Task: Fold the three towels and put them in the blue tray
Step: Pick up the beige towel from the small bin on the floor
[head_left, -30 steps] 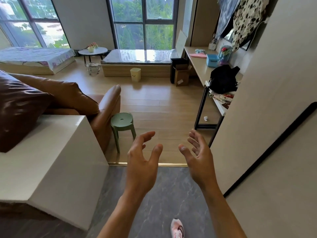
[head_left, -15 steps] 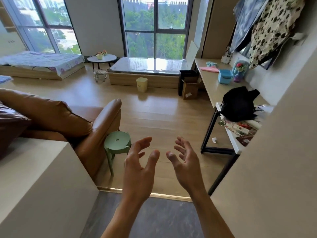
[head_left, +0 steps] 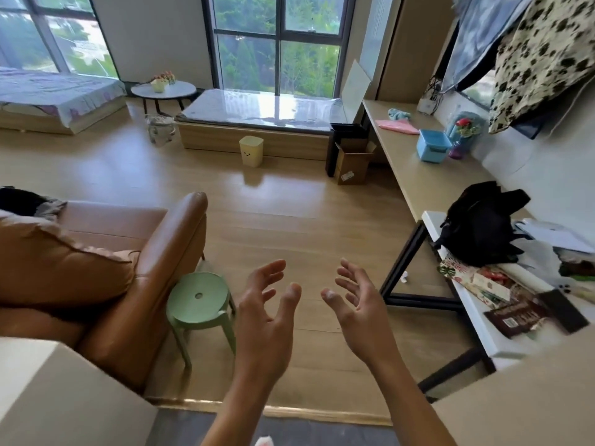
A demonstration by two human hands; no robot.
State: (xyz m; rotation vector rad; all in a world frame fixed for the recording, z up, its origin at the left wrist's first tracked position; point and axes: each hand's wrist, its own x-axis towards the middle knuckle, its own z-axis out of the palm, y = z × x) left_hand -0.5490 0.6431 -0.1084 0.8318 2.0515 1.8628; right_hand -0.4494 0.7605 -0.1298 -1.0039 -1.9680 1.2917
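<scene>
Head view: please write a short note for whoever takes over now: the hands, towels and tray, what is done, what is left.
Left hand and right hand: both open, empty, raised over the floor.
Blue tray stands on the long desk by the right wall. Beyond it lie a flat pink cloth and a bunched teal cloth, likely towels; a third is not visible.
Done: nothing that shows.
Left: reach the desk, fold all three, put them in the tray.
</scene>
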